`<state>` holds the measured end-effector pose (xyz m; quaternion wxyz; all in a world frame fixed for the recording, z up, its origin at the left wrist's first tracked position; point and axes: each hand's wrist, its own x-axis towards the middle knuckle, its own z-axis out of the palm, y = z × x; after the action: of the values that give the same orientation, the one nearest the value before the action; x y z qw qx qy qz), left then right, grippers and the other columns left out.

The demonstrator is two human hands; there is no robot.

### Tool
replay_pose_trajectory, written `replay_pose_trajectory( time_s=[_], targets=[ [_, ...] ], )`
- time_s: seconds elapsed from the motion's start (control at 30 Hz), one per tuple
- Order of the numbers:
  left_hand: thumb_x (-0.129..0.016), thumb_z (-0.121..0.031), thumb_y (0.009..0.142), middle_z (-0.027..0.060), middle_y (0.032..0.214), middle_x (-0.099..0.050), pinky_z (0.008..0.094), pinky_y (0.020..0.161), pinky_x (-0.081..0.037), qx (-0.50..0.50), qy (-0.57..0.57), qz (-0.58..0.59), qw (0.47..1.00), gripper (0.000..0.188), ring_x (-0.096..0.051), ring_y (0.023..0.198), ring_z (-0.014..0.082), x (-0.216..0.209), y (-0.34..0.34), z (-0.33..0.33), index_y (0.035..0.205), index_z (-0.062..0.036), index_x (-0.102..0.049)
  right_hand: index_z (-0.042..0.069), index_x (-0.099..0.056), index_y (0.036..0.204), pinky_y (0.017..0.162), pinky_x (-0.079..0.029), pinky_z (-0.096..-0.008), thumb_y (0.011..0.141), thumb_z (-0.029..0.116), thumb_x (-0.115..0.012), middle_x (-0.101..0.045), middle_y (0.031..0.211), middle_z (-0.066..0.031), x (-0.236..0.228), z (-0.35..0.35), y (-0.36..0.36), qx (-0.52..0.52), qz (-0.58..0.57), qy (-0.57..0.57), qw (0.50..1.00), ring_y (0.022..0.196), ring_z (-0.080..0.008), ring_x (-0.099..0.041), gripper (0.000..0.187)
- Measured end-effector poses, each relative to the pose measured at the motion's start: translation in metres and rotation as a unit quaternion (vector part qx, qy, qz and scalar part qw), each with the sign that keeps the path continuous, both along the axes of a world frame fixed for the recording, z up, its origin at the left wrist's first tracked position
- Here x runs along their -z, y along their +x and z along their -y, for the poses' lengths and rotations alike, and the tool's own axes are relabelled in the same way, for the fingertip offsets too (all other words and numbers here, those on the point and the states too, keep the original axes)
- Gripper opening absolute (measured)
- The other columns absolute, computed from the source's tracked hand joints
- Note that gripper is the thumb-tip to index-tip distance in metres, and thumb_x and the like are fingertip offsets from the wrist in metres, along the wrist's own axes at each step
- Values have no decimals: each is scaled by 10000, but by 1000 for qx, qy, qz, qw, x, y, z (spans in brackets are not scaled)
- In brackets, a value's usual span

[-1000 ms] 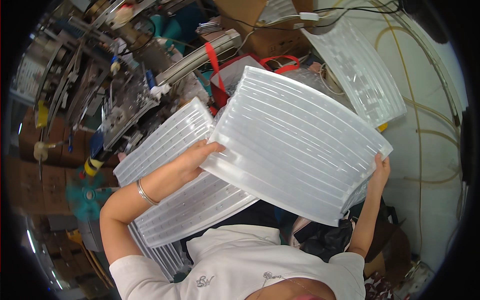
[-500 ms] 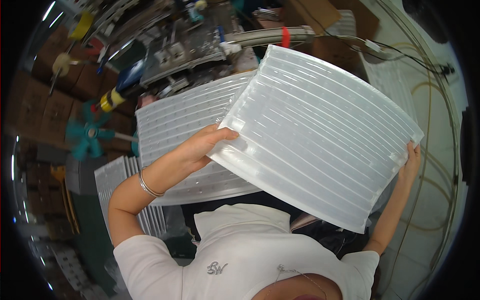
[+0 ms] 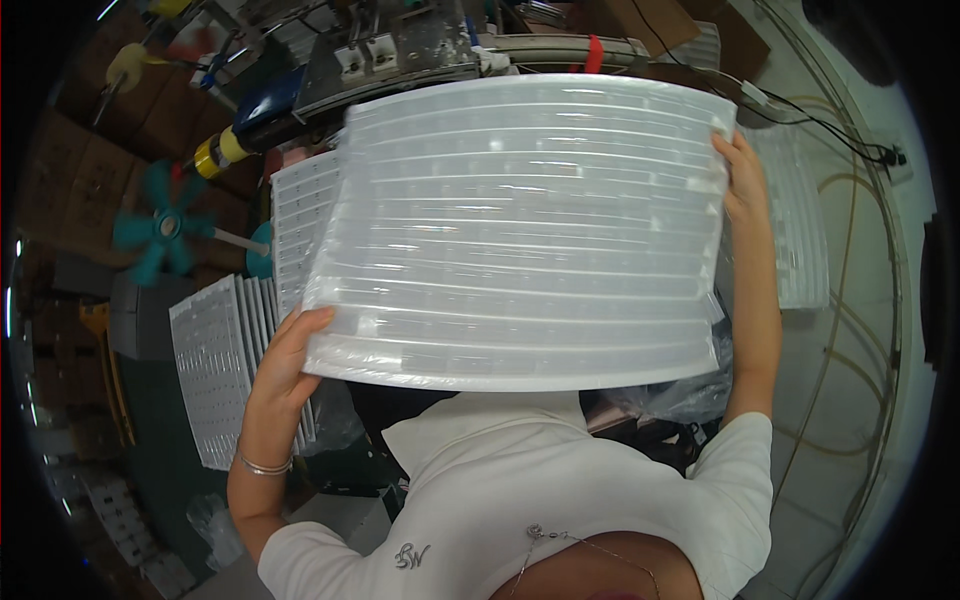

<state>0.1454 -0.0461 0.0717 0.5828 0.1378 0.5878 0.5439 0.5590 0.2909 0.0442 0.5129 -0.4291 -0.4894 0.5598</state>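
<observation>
A large whitish ribbed plastic panel [image 3: 530, 230], glossy and slightly bowed, spans the space in front of my chest. My left hand [image 3: 285, 360] grips its near left corner, thumb on top and the other fingers mostly hidden below. At the far right edge my right hand [image 3: 742, 180] holds the panel, with fingertips curled onto the upper face. Partly covered by it, another ribbed panel [image 3: 303, 200] shows at the left.
Several similar panels [image 3: 215, 370] stand stacked at the left, and more pale panels [image 3: 795, 220] lie at the right. Beyond are a metal machine [image 3: 400, 70] and a teal fan [image 3: 166, 226]. A black cable [image 3: 830, 115] runs at the far right. Clear plastic film [image 3: 670, 400] bunches near my lap.
The held panel has swung counterclockwise and leftward, now lying nearly level across, over most of the panel beneath. My left hand moved left and nearer; my right hand moved farther away and left.
</observation>
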Motion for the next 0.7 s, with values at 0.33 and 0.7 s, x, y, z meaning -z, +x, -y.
replay_pose_trajectory(
  time_s=[0.33, 0.7],
  targets=[
    [-586, -160, 834, 147, 1089, -564, 345, 876, -468, -92, 8, 20, 996, 404, -570, 985, 226, 31, -64, 53, 1168, 39, -474, -13, -544, 1132, 776, -477, -268, 842, 73, -569, -617, 1002, -75, 14, -9, -115, -57, 11, -14, 998, 871, -139, -591, 304],
    [-607, -180, 819, 141, 1094, -569, 360, 905, -447, -133, -11, 7, 991, 422, -559, 1006, 248, 84, -126, 76, 1163, 35, -492, 15, -594, 1073, 724, -470, -270, 827, 101, -589, -623, 937, -43, 42, -31, -226, -112, 41, 12, 993, 820, -126, -586, 261]
  ],
)
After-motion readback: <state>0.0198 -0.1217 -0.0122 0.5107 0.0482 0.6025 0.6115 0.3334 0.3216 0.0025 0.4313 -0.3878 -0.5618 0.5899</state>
